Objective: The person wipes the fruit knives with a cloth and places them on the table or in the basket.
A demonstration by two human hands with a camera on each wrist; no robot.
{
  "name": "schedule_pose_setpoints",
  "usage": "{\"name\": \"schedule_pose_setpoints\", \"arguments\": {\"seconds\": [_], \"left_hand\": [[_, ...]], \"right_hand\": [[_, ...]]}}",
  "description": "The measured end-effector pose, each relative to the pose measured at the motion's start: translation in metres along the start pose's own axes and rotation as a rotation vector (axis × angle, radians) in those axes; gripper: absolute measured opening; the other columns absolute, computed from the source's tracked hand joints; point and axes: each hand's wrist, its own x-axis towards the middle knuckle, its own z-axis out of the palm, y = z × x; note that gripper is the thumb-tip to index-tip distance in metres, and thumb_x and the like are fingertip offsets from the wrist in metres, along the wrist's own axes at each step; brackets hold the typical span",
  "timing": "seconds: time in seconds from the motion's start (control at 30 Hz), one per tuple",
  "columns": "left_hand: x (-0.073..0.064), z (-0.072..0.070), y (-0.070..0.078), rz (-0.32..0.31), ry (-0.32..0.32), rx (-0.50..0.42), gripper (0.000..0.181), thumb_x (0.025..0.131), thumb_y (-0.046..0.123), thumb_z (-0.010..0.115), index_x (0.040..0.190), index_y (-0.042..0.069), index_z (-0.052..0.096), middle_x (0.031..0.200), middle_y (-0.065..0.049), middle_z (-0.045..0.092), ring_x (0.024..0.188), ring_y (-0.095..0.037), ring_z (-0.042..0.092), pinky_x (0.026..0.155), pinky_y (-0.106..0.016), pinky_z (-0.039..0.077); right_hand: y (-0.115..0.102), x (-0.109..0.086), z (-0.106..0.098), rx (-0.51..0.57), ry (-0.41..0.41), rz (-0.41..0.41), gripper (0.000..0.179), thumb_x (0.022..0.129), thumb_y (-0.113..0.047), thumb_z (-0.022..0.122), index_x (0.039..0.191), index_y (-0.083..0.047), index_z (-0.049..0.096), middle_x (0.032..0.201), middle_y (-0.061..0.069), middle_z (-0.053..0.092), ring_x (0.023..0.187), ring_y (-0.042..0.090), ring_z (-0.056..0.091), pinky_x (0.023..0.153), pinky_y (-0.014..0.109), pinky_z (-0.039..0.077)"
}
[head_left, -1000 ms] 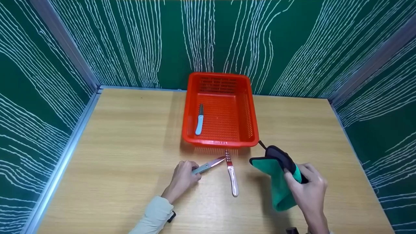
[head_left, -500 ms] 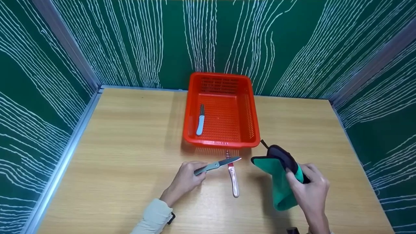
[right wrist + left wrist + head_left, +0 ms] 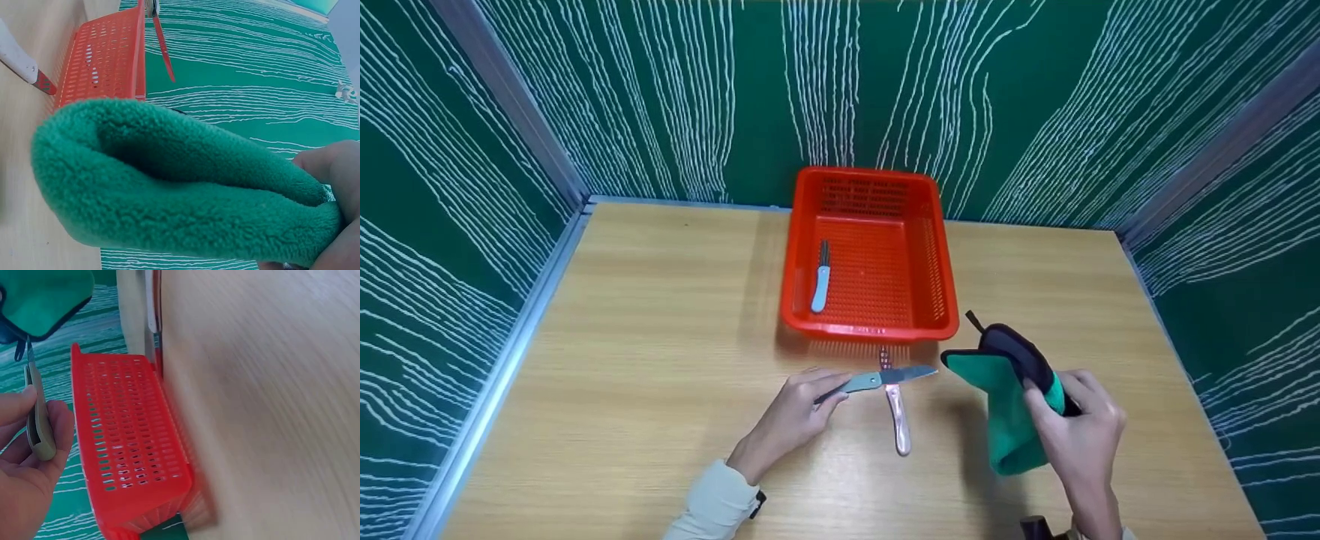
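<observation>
In the head view my left hand (image 3: 787, 420) pinches a folding knife (image 3: 861, 382) by its grey-green handle, its blade out and pointing right. The left wrist view shows the thumb and fingers on the handle (image 3: 40, 424), with the blade tip overlapping the cloth there. My right hand (image 3: 1084, 424) grips a folded green plush cloth (image 3: 1006, 424) with a black side and a small loop. Its fold fills much of the right wrist view. Beneath the raised blade, a second knife (image 3: 898, 420) with a pale pinkish handle lies on the table, its blade toward the basket.
A red plastic basket (image 3: 877, 331) stands at the back middle of the wooden table (image 3: 660, 315). Inside it, on the left, lies a knife (image 3: 821, 289) with a light blue handle. Green walls with white wavy lines enclose the back and both sides.
My left hand has raised and turned the folding knife, so its blade now reaches farther right toward the cloth. My right hand and the cloth have shifted slightly up and right.
</observation>
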Motion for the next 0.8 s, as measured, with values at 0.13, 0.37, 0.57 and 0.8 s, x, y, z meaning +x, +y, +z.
{"name": "schedule_pose_setpoints", "arguments": {"seconds": [0.13,0.37,0.57,0.8], "left_hand": [[0.001,0.0,0.005,0.06,0.018,0.007,0.03,0.091,0.004,0.062,0.12,-0.001,0.063,0.115,-0.011,0.065,0.108,-0.017,0.06,0.092,-0.021,0.047],[0.004,-0.002,0.016,0.142,0.069,0.076,0.029,0.087,-0.001,0.064,0.116,-0.002,0.065,0.112,-0.01,0.067,0.104,-0.018,0.062,0.092,-0.022,0.048],[0.006,-0.005,0.031,0.154,0.061,0.163,0.03,0.088,-0.001,0.062,0.118,-0.001,0.064,0.114,-0.01,0.066,0.102,-0.018,0.061,0.092,-0.02,0.047],[0.008,-0.006,0.039,0.184,0.106,0.216,0.032,0.088,-0.001,0.063,0.119,0.0,0.064,0.112,-0.009,0.066,0.095,-0.016,0.06,0.087,-0.017,0.049]], "right_hand": [[-0.004,0.003,0.002,0.016,0.015,-0.015,0.005,0.074,-0.001,0.075,0.077,0.001,0.072,0.076,0.003,0.06,0.063,0.005,0.048,0.06,0.011,0.041],[-0.033,0.006,0.005,0.122,0.044,-0.133,0.008,0.068,0.011,0.072,0.07,0.006,0.067,0.07,0.013,0.056,0.06,0.004,0.045,0.053,0.012,0.034],[-0.066,0.005,0.01,0.202,0.007,-0.188,0.009,0.068,0.013,0.071,0.069,0.006,0.065,0.068,0.012,0.055,0.058,0.008,0.044,0.051,0.014,0.032],[-0.06,-0.004,0.031,0.215,-0.05,-0.276,0.014,0.065,0.013,0.074,0.072,0.003,0.07,0.071,0.007,0.058,0.057,0.01,0.046,0.048,0.014,0.033]]}}
